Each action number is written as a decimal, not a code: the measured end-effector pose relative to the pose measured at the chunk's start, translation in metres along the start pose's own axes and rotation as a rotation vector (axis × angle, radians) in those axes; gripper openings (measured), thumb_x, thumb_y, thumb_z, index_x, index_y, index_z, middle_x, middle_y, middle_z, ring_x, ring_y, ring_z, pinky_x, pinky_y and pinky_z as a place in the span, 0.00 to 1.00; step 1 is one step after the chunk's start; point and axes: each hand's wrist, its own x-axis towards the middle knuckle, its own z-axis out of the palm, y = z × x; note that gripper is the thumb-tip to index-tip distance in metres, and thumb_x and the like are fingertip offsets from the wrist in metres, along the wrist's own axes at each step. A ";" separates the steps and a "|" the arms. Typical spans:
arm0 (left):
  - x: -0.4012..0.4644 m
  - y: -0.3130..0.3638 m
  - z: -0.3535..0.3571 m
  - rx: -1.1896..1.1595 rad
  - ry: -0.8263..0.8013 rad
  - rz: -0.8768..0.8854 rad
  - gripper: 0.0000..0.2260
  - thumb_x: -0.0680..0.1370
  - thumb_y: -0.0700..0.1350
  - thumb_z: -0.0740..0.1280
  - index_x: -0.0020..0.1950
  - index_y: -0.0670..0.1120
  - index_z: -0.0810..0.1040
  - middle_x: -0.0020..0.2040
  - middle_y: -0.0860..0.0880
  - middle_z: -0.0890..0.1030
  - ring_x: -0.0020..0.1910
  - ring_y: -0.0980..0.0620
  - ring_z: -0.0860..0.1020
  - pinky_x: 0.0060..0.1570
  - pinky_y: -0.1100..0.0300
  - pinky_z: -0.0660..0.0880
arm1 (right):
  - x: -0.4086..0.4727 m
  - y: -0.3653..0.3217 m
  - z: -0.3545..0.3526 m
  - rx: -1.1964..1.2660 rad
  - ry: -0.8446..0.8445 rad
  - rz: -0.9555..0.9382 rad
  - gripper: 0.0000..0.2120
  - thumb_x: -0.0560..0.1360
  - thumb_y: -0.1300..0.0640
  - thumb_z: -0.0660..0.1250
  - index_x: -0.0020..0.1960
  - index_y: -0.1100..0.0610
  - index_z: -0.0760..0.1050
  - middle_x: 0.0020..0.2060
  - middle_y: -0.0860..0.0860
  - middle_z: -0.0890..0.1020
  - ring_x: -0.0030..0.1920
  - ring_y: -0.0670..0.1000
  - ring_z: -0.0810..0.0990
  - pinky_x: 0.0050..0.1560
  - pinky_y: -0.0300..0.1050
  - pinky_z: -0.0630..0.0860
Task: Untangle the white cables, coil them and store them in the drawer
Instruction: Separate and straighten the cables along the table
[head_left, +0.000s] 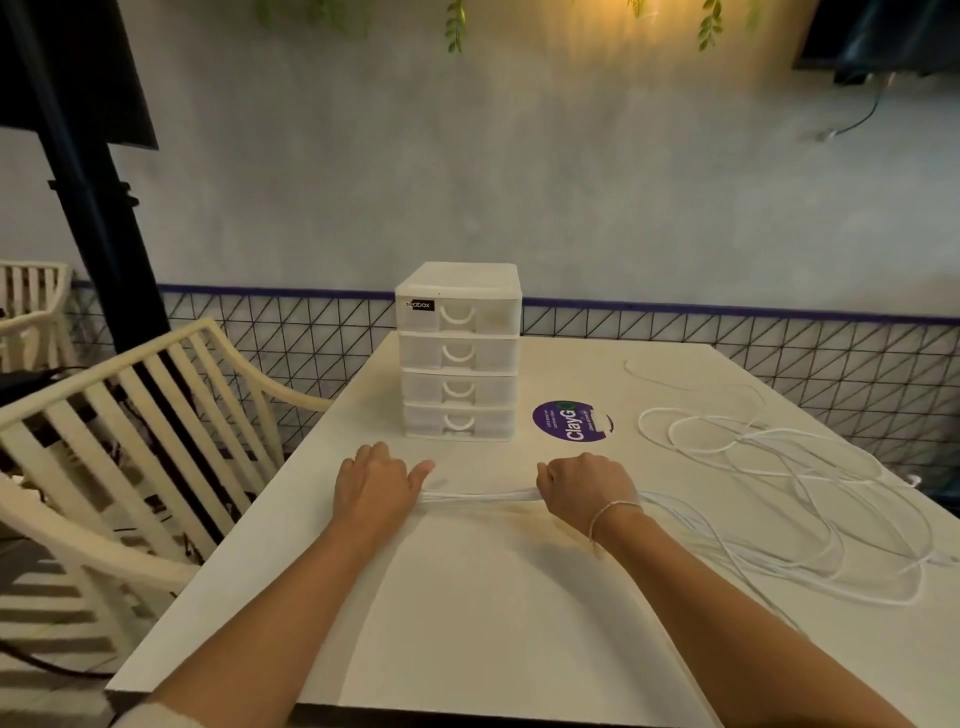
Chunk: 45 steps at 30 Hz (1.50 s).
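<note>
A bundle of white cables (480, 496) is stretched taut between my two hands, low over the white table (493, 597). My left hand (376, 483) grips one end of the bundle. My right hand (584, 491) grips the other end, fingers curled round the strands. From my right hand the loose cable (779, 467) trails rightward in tangled loops across the table. A white drawer unit (458, 353) with several shut drawers stands at the back of the table, just beyond my hands.
A round purple sticker (569, 422) lies right of the drawer unit. A cream slatted chair (130, 441) stands along the table's left edge. A black stand (98, 197) rises behind it. A wire grid fence (779, 353) backs the table.
</note>
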 end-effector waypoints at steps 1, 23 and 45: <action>0.001 -0.003 0.001 -0.048 -0.001 -0.019 0.26 0.81 0.58 0.49 0.54 0.42 0.80 0.56 0.44 0.76 0.59 0.46 0.71 0.57 0.53 0.66 | 0.000 0.000 0.001 -0.008 0.003 -0.006 0.17 0.81 0.53 0.50 0.49 0.58 0.76 0.45 0.55 0.82 0.45 0.56 0.80 0.50 0.47 0.78; -0.007 0.081 0.001 -0.337 -0.201 0.217 0.22 0.83 0.54 0.47 0.61 0.43 0.74 0.57 0.41 0.79 0.58 0.41 0.74 0.55 0.52 0.69 | 0.002 0.044 0.001 0.135 0.048 0.019 0.20 0.81 0.45 0.49 0.38 0.55 0.70 0.49 0.60 0.81 0.52 0.60 0.77 0.45 0.46 0.67; -0.029 0.088 -0.022 -0.199 -0.139 0.321 0.23 0.83 0.54 0.45 0.60 0.42 0.74 0.57 0.42 0.79 0.58 0.40 0.75 0.54 0.53 0.69 | -0.027 0.093 0.000 -0.154 -0.094 0.263 0.27 0.79 0.39 0.50 0.53 0.57 0.78 0.54 0.55 0.81 0.55 0.55 0.78 0.49 0.45 0.71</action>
